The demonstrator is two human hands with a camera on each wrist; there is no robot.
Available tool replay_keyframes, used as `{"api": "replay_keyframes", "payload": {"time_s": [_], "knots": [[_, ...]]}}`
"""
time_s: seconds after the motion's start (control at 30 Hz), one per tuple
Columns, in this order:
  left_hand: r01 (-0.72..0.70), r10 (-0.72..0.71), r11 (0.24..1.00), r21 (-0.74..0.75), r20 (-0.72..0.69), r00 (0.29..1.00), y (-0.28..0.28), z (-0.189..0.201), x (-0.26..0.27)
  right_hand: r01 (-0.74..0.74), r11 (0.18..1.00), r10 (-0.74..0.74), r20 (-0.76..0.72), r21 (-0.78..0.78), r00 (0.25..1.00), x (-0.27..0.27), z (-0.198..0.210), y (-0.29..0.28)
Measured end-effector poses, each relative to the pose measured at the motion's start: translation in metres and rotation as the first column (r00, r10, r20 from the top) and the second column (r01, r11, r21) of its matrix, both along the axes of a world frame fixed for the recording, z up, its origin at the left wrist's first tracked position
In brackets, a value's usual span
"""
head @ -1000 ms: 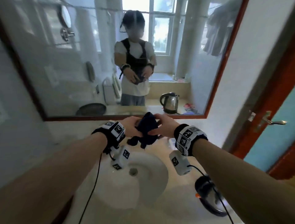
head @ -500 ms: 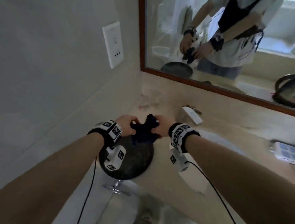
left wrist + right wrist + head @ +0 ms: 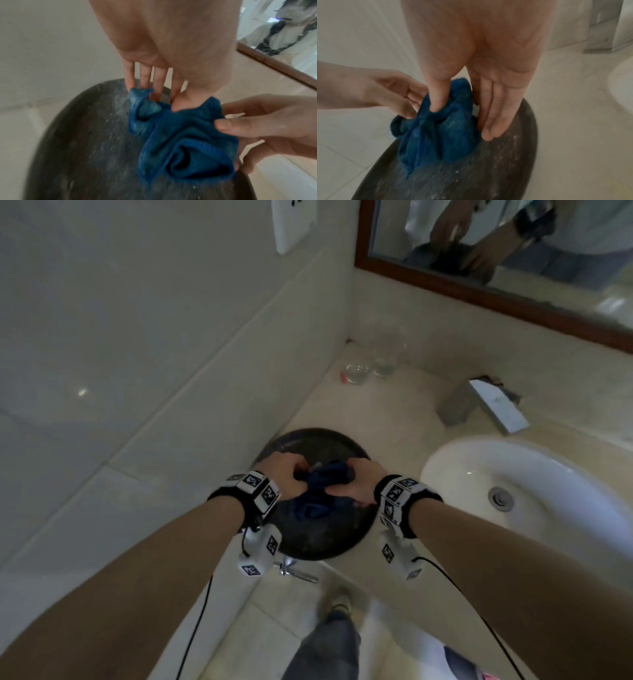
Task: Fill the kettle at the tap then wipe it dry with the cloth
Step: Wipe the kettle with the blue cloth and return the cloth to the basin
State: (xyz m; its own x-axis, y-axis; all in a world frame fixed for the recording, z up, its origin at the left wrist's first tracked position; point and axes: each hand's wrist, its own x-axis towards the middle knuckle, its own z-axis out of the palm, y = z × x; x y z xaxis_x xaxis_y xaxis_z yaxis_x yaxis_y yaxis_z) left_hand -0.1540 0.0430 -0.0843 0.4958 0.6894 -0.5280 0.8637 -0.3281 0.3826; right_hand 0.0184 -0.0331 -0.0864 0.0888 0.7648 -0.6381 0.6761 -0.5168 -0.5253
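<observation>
Cloth (image 3: 317,498), a bunched blue wad, sits over what looks like a dark round pan (image 3: 308,539) on the desk (image 3: 394,402) beside the basin (image 3: 565,474), pinched by left hand (image 3: 286,479) and right hand (image 3: 356,484).

No words or numbers can be read — the wrist bands (image 3: 257,488) carry only black-and-white marker squares, seemingly.

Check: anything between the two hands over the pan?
Yes. The bunched blue cloth sits between the left hand and right hand, both pinching it over the dark pan. Clearest in the wrist views.
</observation>
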Motion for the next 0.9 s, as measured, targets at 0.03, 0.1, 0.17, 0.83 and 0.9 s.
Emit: {"api": "replay_keyframes", "payload": {"time_s": [0.03,0.1,0.17,0.83,0.9], "knots": [[-0.015,0.014,0.999,0.030,0.031,0.999,0.005,0.010,0.007,0.024,1.000,-0.025,0.019,0.010,1.000,0.008,0.008,-0.001],[-0.035,0.026,0.997,0.075,0.111,0.994,0.015,0.032,0.030,0.096,0.995,-0.098,0.053,0.039,0.994,0.033,0.027,-0.005],[0.014,-0.030,0.994,0.108,0.151,0.988,0.020,0.058,0.063,0.176,0.979,-0.186,0.092,0.101,0.978,0.067,0.052,-0.015],[0.904,-0.945,0.308,0.298,-0.018,0.328,-0.361,0.164,0.419,0.752,0.590,-0.805,0.288,0.293,0.519,0.276,0.180,-0.443],[0.951,-0.971,0.196,0.240,-0.087,0.222,-0.404,0.148,0.419,0.788,0.583,-0.805,0.273,0.197,0.527,0.267,0.152,-0.478]]}}
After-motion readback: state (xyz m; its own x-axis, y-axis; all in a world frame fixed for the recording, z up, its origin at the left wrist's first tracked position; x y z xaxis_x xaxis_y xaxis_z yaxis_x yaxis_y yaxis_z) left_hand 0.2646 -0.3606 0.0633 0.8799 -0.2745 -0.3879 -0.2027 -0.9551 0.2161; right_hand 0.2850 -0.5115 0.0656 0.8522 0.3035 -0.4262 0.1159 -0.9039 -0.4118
